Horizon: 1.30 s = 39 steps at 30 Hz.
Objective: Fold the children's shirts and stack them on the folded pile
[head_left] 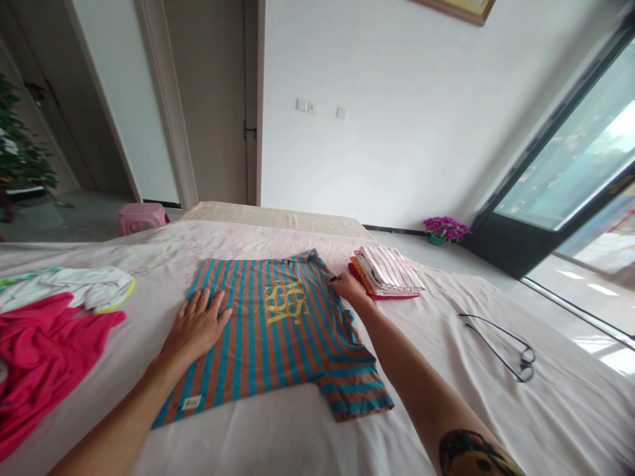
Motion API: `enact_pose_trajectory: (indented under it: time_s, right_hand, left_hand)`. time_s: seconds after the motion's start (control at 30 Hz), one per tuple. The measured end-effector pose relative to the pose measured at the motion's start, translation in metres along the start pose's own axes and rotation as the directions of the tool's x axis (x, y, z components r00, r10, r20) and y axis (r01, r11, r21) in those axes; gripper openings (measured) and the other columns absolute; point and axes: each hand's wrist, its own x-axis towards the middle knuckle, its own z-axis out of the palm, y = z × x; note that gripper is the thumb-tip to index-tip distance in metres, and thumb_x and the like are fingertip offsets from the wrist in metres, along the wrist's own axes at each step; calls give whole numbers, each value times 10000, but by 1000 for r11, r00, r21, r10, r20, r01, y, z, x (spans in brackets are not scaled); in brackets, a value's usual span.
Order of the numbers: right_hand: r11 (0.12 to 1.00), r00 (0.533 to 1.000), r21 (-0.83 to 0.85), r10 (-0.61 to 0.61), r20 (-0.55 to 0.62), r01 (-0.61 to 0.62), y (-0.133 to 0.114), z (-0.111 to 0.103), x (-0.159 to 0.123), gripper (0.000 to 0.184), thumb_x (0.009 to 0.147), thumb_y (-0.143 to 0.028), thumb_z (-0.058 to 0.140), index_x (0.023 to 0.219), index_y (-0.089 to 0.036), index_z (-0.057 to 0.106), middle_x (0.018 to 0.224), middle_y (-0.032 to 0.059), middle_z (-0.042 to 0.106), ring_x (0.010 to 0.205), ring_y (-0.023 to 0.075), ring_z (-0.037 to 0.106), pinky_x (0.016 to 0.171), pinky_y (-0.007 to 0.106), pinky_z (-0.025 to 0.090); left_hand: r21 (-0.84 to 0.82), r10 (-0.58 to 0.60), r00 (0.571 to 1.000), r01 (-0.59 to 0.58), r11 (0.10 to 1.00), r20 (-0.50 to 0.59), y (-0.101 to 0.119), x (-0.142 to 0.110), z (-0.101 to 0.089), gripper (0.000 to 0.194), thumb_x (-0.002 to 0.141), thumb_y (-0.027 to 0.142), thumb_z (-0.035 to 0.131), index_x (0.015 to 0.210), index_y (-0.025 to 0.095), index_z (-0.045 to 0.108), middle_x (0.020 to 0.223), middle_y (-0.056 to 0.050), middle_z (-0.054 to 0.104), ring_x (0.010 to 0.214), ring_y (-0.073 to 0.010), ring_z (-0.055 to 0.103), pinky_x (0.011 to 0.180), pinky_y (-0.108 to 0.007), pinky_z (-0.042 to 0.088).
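Note:
A teal and brown striped T-shirt (248, 344) with yellow lettering lies spread on the bed, its collar toward the right and one sleeve jutting toward me. On the shirt's left part my left hand (201, 324) rests flat, fingers stretched out. My right hand (347, 287) is closed at the shirt's far right edge near the collar, pinching the fabric. Just beyond that hand sits a stack of folded clothes (389, 271), a white one with red stripes on top and orange and red ones beneath.
Unfolded pink-red clothing (54, 350) and a white garment (99, 285) lie at the left. Eyeglasses (526, 363) with open temples rest on the light bedsheet (446, 403) at the right. Past the bed stand a pink stool (143, 217) and magenta flowers (446, 228).

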Motion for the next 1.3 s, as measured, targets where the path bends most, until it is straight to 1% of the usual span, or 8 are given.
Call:
enact_pose_trajectory:
  time_s: [0.23,0.37,0.67,0.83,0.97,1.1,1.2,1.3]
  right_hand:
    - [999,1000,-32,-13,-18,12,-6,15,7,270,833,-328,525,939,-162,710,938,92,711,876,217,666,694,249,448]
    - [999,996,-39,-3,-89,0,-5,16,8,350,929,-315,377,1098,-136,625,1016,100,702,887,188,668,698,226,455]
    - [978,991,-203,9,-133,-36,5,18,-5,323,976,-205,303,1207,-106,506,1045,198,686,1000,296,670,835,382,473]
    - [967,989,-249,10,-148,-47,-1,11,-7,339,954,-188,323,1228,-108,506,1122,203,654,1050,284,642,868,378,464]
    - [930,967,-330,-214,-140,158,-22,15,-19,377,938,-225,375,1276,-148,523,1313,183,562,1206,285,531,981,383,406]
    - [834,880,-306,-474,25,459,-44,40,-37,552,976,-361,371,1475,-125,359,1529,161,363,1418,287,293,1148,415,231]
    - [805,852,-284,-508,124,521,-40,55,-40,643,994,-482,317,1516,-108,301,1581,141,266,1468,284,186,1186,434,151]
    - [830,887,-315,-443,128,460,-23,53,-27,653,1002,-485,295,1509,-74,315,1580,161,252,1475,282,171,1195,447,125]
  left_hand:
    - [-2,-1,1000,1,1000,-5,-1,0,2,604,953,495,296,1461,195,422,1521,-171,391,1407,-331,343,1113,-483,272]
    - [0,-6,1000,6,1000,5,-1,1,2,605,950,502,300,1458,198,428,1523,-164,390,1410,-333,336,1112,-483,272]
    - [-1,-11,1000,11,1000,10,1,-1,-3,604,952,492,304,1464,191,416,1523,-166,391,1419,-321,326,1122,-478,256]
    - [5,-8,1000,8,1000,4,1,-1,0,602,953,491,304,1465,194,416,1527,-163,386,1417,-320,330,1130,-478,242]
    - [9,-7,1000,7,1000,4,0,0,-1,593,953,492,317,1465,209,417,1522,-168,390,1414,-329,332,1126,-483,242]
    - [17,13,1000,-13,1000,4,1,0,-3,565,959,485,319,1463,251,420,1517,-169,395,1414,-331,336,1121,-492,243]
    - [7,12,1000,-12,1000,-3,2,-3,-6,559,960,484,326,1462,258,420,1513,-176,397,1411,-338,338,1115,-499,249]
    - [-27,18,1000,-18,999,-15,3,-6,-14,541,962,457,335,1449,244,437,1508,-190,398,1403,-343,348,1103,-513,261]
